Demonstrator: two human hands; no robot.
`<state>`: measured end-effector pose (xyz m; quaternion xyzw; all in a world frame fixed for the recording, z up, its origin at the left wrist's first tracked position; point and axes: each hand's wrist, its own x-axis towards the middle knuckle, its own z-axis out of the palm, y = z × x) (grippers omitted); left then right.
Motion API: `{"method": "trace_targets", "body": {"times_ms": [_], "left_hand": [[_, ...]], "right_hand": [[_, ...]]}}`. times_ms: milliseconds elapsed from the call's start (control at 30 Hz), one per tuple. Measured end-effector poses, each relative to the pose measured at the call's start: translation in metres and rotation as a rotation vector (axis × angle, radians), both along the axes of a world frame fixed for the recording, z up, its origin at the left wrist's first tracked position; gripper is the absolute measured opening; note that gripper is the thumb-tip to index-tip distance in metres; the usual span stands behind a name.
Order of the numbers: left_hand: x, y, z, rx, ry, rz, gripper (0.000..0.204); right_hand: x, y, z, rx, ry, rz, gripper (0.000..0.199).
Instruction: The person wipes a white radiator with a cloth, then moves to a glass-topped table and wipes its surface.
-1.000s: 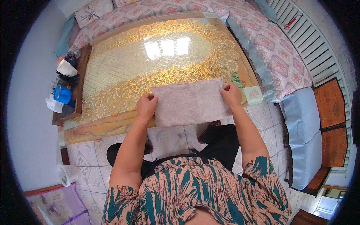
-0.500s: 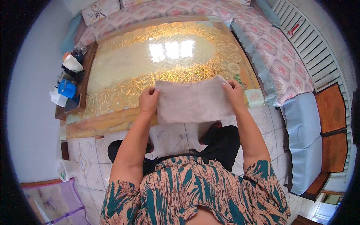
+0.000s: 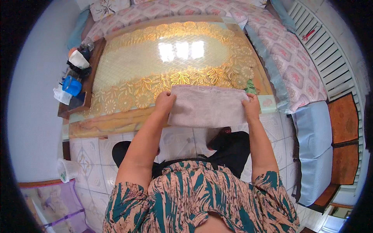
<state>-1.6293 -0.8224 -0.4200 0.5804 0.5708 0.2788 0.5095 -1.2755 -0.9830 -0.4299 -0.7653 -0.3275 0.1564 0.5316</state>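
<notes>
Cloth (image 3: 210, 106), centre: matt, soft-looking, faintly fuzzy fabric. Table top (image 3: 126, 58), 12 o'clock: high gloss, glass-like, mirroring 3 bright patches (image 3: 182, 51). Gold lace pattern (image 3: 190, 75): metallic sheen. Box (image 3: 95, 68), 10 o'clock: brown wood. Blue container (image 3: 72, 86), between 9 and 10 o'clock: smooth plastic. Patterned cover (image 3: 289, 64), 2 o'clock: matt fabric. Floor tiles (image 3: 90, 155), 8 o'clock: smooth, slight shine. White bin (image 3: 67, 170), 8 o'clock: plastic. Shirt (image 3: 202, 192), 6 o'clock: matt cloth.

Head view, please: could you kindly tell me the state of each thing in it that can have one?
Left grip: shut on the cloth's left edge
Right grip: shut on the cloth's right edge
Cloth: held spread between both hands
Lace cover: spread over the table
Tray: open, filled with small things
Pink cover: spread out, draped at its edge
</notes>
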Motion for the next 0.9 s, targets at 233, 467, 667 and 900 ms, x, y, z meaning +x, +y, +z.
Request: {"method": "trace_targets", "body": {"times_ms": [233, 467, 667, 900], "left_hand": [[0.009, -0.008, 0.028, -0.006, 0.059, 0.002, 0.022], [0.012, 0.006, 0.008, -0.056, -0.160, 0.123, 0.020], [0.014, 0.019, -0.007, -0.098, -0.043, 0.152, 0.024], [0.016, 0.021, -0.005, -0.003, 0.175, 0.144, 0.029]], "right_hand": [[-0.008, -0.001, 0.024, -0.035, 0.125, -0.052, 0.028], [-0.017, -0.003, 0.028, 0.216, 0.284, -0.171, 0.023], [-0.012, 0.004, 0.024, 0.006, 0.065, -0.242, 0.021], [0.001, 0.005, 0.013, -0.036, -0.110, -0.213, 0.022]]}}
